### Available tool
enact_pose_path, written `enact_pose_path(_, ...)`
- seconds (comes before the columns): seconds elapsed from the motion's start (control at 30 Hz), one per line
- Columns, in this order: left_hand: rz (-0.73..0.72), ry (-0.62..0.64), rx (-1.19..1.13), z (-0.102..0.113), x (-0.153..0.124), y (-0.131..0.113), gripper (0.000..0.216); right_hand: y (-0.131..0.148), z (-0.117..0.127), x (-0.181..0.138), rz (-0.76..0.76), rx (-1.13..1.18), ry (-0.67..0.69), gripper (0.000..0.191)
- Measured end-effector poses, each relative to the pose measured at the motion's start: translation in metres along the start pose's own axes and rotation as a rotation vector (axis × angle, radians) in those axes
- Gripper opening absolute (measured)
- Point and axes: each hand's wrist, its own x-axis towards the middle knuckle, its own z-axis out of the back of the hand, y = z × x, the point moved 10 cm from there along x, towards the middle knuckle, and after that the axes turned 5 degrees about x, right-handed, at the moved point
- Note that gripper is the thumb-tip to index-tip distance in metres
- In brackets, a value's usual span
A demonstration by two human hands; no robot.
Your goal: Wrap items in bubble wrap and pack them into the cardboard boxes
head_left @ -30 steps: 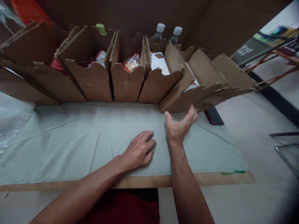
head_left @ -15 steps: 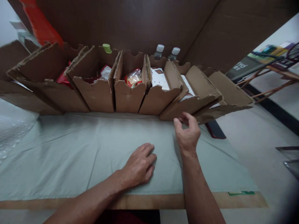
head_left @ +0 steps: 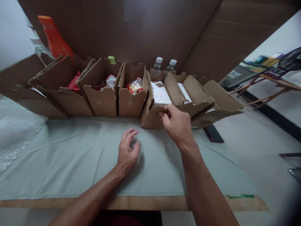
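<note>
My right hand (head_left: pixel 178 124) is closed on the front edge of a cardboard bin (head_left: pixel 150 116), thumb and fingers pinching the rim. Inside that bin lies a white carton (head_left: pixel 161 93) with a brown diamond mark. The bin's front stands nearer to me than the bins on its left. My left hand (head_left: pixel 128 149) is over the green tablecloth (head_left: pixel 113 185), fingers apart and curved, holding nothing. To its upper right is the gripped bin. A neighbouring bin (head_left: pixel 130 103) contains a clear and red food packet (head_left: pixel 135 86).
More cardboard bins (head_left: pixel 70 102) stand in a row to both sides. Behind them are an orange bottle (head_left: pixel 56 40), a green cap (head_left: pixel 111 59) and two white-capped bottles (head_left: pixel 157 65). Bubble wrap (head_left: pixel 16 138) lies at left, a dark flat object (head_left: pixel 213 134) at right.
My right hand has moved left and taken hold of the bin with the white carton, which has come toward me. My left hand has shifted left and lifted, its fingers more spread.
</note>
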Motion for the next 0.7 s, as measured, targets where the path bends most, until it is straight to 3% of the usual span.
enact_pose_path(0.13, 0.107, -0.167, -0.071, 0.028, 0.008, 0.006, 0.049, -0.005, 0.052, -0.103, 0.144, 0.164, -0.08, 0.013)
enact_pose_path(0.23, 0.1, -0.14, -0.087, 0.032, 0.007, -0.004, 0.062, -0.039, 0.094, -0.172, 0.107, 0.15, -0.106, 0.021)
enact_pose_path(0.37, 0.053, -0.003, -0.144, 0.02, -0.003, -0.023, 0.083, -0.105, 0.142, -0.237, -0.134, 0.299, -0.326, 0.077)
enact_pose_path(0.43, 0.074, 0.081, -0.169, 0.008, -0.011, -0.027, 0.085, -0.122, 0.137, -0.252, -0.207, 0.331, -0.304, 0.089)
enact_pose_path(0.57, 0.108, 0.196, -0.216, -0.008, -0.025, -0.027, 0.065, -0.108, 0.091, -0.249, -0.216, 0.164, -0.177, 0.049)
enact_pose_path(0.63, 0.117, 0.155, -0.23, 0.003, -0.031, -0.023, 0.062, -0.088, 0.071, -0.236, -0.18, 0.172, -0.21, 0.042)
enact_pose_path(0.7, 0.145, 0.067, -0.224, 0.028, -0.034, -0.017, 0.063, -0.068, 0.053, -0.214, -0.141, 0.237, -0.22, 0.039)
